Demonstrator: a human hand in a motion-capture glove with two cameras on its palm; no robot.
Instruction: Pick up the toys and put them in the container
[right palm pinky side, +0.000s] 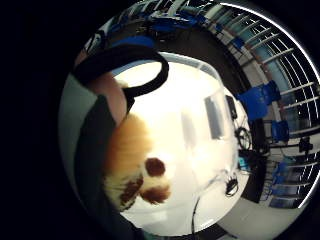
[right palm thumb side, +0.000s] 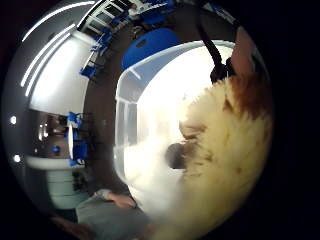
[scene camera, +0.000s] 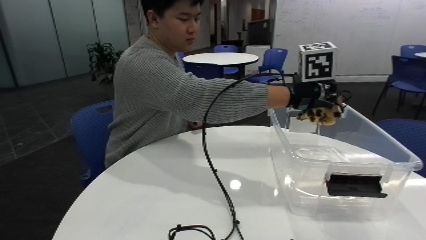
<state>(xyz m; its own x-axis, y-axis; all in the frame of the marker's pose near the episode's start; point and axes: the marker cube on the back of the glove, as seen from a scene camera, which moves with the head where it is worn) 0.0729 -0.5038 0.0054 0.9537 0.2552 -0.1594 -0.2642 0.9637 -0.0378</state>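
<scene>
Plush toy (scene camera: 321, 115), tan and cream with brown patches, held in the air above the far end of the clear plastic container (scene camera: 303, 197), over its open top and not touching its walls. Seen close in the thumb side palm view (right palm thumb side: 225, 145), filling much of that picture, shaggy cream fur with a darker brown spot toward the container; in the little finger side palm view (right palm pinky side: 136, 170) showing orange-tan fur and round brown patches against the bright inside of the container (right palm pinky side: 200, 75). Grip of the gloved right hand (scene camera: 307, 98) curled round the toy, arm stretched out level from the shoulder. Container standing on the round white table (scene camera: 153, 195), near its right edge, with a black label on the near wall; contents hard to make out through the glare. Black cable (scene camera: 212, 165) hanging from the wrist and trailing across the table to a coil at the near edge. Person in a grey knit sweater seated at the far side of the table on a blue chair (scene camera: 90, 135); more blue chairs and a second round table behind.
</scene>
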